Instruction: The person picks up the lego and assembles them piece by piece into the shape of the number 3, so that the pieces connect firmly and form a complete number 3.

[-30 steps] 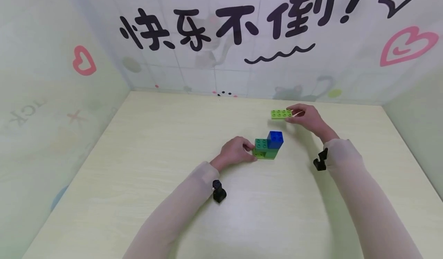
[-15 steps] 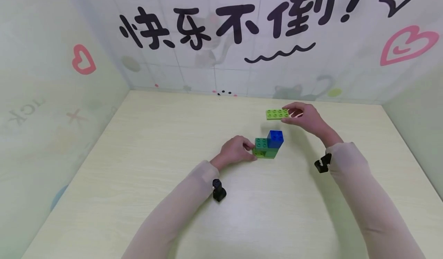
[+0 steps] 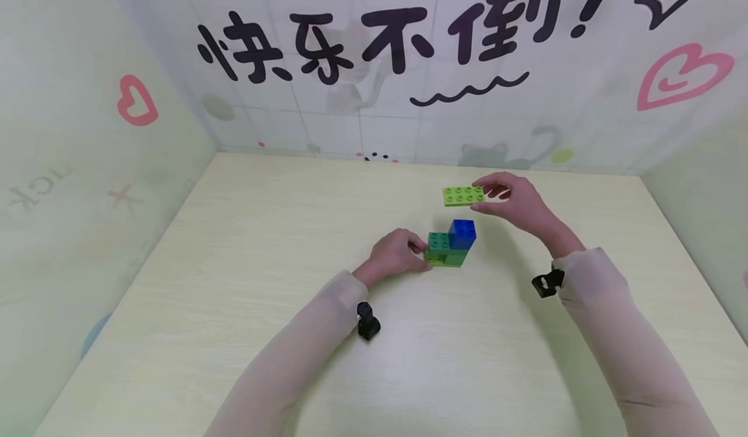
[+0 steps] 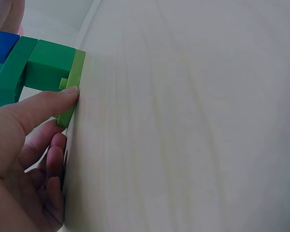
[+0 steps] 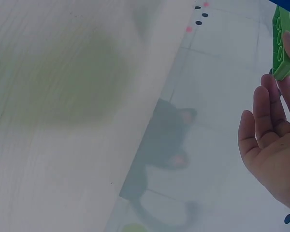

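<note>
On the table stands a small stack of building bricks: a thin lime base plate [image 4: 77, 72], a green block [image 4: 50, 65] on it, a longer green brick [image 3: 439, 241] above and a blue brick [image 3: 463, 234] on top at the right. My left hand [image 3: 395, 254] pinches the left end of the lime base with thumb and fingers. Above and behind the stack, my right hand [image 3: 514, 202] pinches a flat lime brick [image 3: 463, 195] with two rows of studs by its right end. That lime brick is off the table; its hollow underside shows in the right wrist view.
The pale wooden table [image 3: 245, 229] runs back to a white wall [image 3: 327, 132] printed with black characters and pink hearts. Side walls close off left and right. A black wrist mount [image 3: 368, 321] sits on the left sleeve, another mount [image 3: 548, 283] on the right.
My right hand has carried the flat lime brick leftward, to behind the stack's blue brick. The left hand and the stack stay in place; the head view has shifted slightly.
</note>
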Motion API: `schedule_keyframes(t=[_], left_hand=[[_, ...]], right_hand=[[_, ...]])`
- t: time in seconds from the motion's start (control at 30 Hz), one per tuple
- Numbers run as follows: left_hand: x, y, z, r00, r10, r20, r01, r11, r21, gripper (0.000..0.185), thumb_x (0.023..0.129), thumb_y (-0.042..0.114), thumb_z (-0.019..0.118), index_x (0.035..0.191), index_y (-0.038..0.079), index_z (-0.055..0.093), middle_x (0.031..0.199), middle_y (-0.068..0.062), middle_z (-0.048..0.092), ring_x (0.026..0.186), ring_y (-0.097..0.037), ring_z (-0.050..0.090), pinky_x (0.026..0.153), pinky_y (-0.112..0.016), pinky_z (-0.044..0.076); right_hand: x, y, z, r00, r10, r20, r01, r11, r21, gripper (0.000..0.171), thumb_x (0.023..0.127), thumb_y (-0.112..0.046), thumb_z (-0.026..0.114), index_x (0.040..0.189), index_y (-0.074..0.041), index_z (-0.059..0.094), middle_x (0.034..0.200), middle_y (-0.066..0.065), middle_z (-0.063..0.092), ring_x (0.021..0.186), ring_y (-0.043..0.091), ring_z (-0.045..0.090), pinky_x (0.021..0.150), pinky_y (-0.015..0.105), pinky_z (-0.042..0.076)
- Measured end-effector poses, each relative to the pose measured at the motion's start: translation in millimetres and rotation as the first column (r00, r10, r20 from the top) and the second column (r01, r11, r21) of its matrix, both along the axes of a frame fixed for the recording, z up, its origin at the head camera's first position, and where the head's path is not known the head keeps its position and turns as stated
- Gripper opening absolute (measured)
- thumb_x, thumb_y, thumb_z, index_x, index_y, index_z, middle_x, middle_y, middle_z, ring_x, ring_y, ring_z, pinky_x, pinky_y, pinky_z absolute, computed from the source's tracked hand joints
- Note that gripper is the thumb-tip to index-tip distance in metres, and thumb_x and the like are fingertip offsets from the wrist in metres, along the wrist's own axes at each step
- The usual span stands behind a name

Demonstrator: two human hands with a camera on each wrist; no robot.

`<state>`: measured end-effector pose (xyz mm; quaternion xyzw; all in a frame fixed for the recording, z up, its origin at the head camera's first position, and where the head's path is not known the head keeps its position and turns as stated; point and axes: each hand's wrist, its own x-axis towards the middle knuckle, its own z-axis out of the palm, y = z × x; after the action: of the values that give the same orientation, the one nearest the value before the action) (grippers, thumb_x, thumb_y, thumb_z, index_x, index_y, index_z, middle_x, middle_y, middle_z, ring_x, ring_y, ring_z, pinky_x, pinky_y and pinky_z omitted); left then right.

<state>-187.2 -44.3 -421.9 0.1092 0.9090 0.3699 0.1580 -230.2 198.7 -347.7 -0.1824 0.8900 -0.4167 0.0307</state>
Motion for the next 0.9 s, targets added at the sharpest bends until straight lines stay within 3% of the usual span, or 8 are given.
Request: schedule_keyframes(t=[0.23, 0.5, 0.9], left_hand=[[0.3, -0.1, -0.8, 1.000, 0.000, -0.010, 0.000, 1.000, -0.004, 0.037, 0.067, 0.027, 0.082, 0.100, 0.016, 0.071, 0.088, 0.008, 0.063, 0.081, -0.007, 0.056, 0.070, -0.024, 0.042], [0.8, -0.5, -0.3, 1.000, 0.003, -0.001, -0.003, 1.000, -0.004, 0.037, 0.067, 0.027, 0.082, 0.100, 0.016, 0.071, 0.088, 0.008, 0.063, 0.081, -0.007, 0.056, 0.070, -0.024, 0.042], [0.3, -0.6, 0.8, 1.000, -0.005, -0.003, 0.005, 1.000, -0.007, 0.037, 0.067, 0.028, 0.081, 0.101, 0.016, 0.071, 0.088, 0.008, 0.063, 0.081, -0.007, 0.056, 0.069, -0.024, 0.042]], right_hand=[[7.9, -1.0, 4.5, 0.998, 0.057, -0.034, -0.057, 0.998, 0.009, 0.043, 0.081, -0.019, 0.071, 0.116, 0.000, 0.059, 0.110, 0.015, 0.056, 0.093, 0.027, 0.050, 0.083, 0.043, 0.040], [18.2, -2.1, 7.7, 0.998, 0.066, -0.020, -0.066, 0.998, 0.005, 0.042, 0.081, -0.018, 0.071, 0.116, 0.001, 0.058, 0.108, 0.015, 0.056, 0.095, 0.031, 0.050, 0.086, 0.047, 0.040], [31.3, -5.5, 8.1, 0.995, 0.093, -0.026, -0.093, 0.996, 0.009, 0.040, 0.080, -0.019, 0.072, 0.115, -0.003, 0.060, 0.108, 0.011, 0.057, 0.095, 0.026, 0.051, 0.085, 0.041, 0.040]])
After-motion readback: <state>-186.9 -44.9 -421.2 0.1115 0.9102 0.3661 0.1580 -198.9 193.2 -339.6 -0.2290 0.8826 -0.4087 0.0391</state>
